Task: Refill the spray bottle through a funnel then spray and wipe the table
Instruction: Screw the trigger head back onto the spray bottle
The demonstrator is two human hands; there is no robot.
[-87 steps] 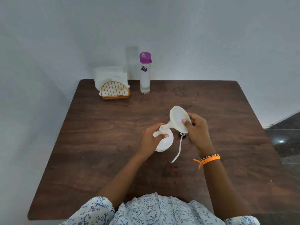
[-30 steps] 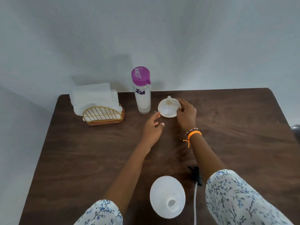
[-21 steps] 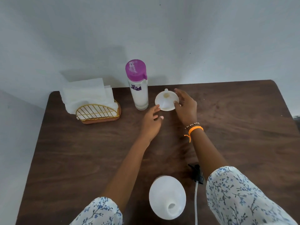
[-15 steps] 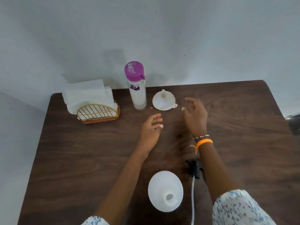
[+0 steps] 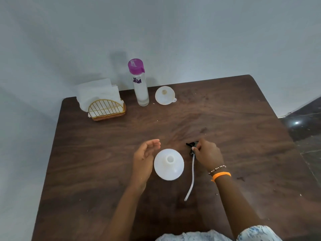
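Tabletop [image 5: 104,171]: right hand [image 5: 207,153] fingers [image 5: 195,148] pinch sprayer head [image 5: 191,145] beside bottle [image 5: 168,164].

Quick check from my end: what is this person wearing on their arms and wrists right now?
Both forearms are bare. The right wrist carries an orange band with a loose tail, and next to it a thin dark-and-white beaded bracelet. The left wrist is bare. White sleeves with a blue floral print show at the bottom edge.

Purple print on the clear bottle [image 5: 141,87] with the purple cap, too blurry to read. Tiny marks on the bead bracelet [image 5: 217,169], unreadable too.
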